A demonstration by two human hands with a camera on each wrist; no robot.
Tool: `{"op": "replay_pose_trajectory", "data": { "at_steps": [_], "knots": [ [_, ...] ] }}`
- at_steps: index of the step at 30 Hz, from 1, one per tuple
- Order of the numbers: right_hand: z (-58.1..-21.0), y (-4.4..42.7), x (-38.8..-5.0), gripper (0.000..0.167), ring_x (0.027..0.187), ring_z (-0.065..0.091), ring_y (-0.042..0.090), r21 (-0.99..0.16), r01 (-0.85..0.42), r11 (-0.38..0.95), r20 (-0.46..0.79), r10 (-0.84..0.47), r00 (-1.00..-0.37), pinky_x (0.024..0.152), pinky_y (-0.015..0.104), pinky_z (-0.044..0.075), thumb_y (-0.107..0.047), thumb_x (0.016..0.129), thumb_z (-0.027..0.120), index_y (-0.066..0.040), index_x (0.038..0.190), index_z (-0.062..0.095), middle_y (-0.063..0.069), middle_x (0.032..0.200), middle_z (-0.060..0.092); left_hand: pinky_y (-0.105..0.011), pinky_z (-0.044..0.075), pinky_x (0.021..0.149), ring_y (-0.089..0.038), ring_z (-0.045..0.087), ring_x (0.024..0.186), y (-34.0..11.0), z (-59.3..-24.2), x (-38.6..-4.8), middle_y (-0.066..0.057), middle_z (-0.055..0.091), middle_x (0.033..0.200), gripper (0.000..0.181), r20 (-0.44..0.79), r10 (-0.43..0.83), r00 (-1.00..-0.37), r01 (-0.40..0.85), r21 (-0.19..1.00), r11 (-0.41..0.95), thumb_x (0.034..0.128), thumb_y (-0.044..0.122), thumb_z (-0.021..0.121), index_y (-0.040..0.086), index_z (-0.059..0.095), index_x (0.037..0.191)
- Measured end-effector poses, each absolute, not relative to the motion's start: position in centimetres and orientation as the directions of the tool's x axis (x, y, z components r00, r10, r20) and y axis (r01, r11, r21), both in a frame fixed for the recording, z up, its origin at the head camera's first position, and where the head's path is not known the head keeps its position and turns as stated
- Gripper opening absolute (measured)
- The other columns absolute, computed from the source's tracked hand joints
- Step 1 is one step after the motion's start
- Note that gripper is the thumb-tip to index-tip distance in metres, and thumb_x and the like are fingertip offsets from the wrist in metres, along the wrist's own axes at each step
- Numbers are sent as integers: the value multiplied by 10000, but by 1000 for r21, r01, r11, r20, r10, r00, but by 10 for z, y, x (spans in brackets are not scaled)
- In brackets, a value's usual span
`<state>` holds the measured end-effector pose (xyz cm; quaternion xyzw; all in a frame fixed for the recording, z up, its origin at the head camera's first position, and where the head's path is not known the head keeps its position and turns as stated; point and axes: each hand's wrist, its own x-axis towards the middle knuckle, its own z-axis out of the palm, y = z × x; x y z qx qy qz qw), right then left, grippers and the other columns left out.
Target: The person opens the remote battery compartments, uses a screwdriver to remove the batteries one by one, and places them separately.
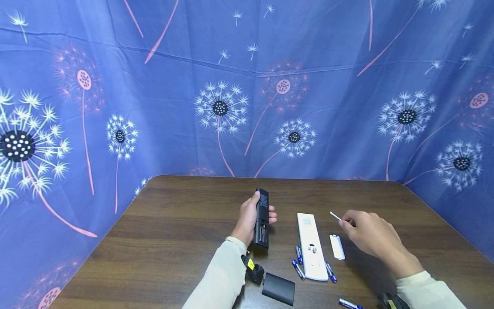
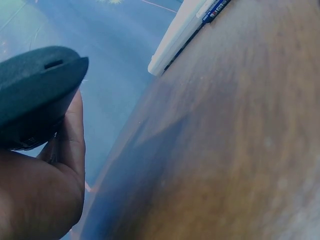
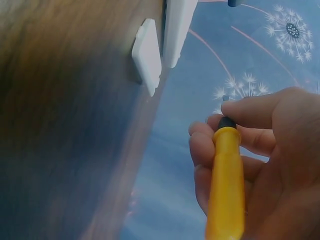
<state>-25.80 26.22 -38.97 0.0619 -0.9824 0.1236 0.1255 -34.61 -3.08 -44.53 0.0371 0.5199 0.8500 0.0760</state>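
My left hand [image 1: 247,221] grips a black remote control [image 1: 262,201], its back turned up and its battery compartment uncovered. One end of that remote [image 2: 40,95] looms close in the left wrist view. In my right hand [image 1: 372,238] is a slim tool; its yellow handle with a black collar [image 3: 227,175] lies along the palm, and a thin whitish rod [image 1: 335,215] sticks out past the fingertips in the head view. Between the hands lies a white remote control [image 1: 314,257], back up, compartment uncovered. Its white battery cover [image 1: 337,247] rests beside it, near my right hand.
Blue-and-white batteries [image 1: 299,255] lie on both sides of the white remote, with another battery [image 1: 350,304] at the near edge of view. A black battery cover [image 1: 278,288] sits near my left forearm. A patterned blue cloth [image 1: 247,107] hangs behind the wooden table [image 1: 173,240].
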Motion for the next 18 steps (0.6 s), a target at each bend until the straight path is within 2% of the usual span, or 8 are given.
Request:
{"op": "replay_pose_trajectory", "data": {
  "at_steps": [4,11,18],
  "knots": [
    [-392,266,-259,120,626,515,135,-233,-157,960,263,-93,-960,509,383,388,-227,964,633,-145,951,719,-53,753,625,-406,605,693,-250,721,755,-31,-445,-345,-271,675,1051,562,-27,168,-985,-100,891,-444,1075,429,410,-14,379,1420],
    [-394,274,-263,104,671,560,138,-246,-141,959,229,-84,-970,528,407,410,-243,953,649,-167,931,718,-45,800,657,-417,604,691,-245,715,737,-30,-443,-345,-299,668,1062,548,-28,162,-986,-100,884,-456,1075,411,423,-28,387,1400],
    [-391,281,-267,100,719,591,165,-255,-95,962,136,-61,-989,566,456,439,-243,947,669,-153,930,710,-11,858,679,-412,605,683,-244,716,728,-30,-443,-344,-314,659,1072,545,-34,166,-986,-108,882,-459,1079,403,407,-26,375,1414]
  ]
}}
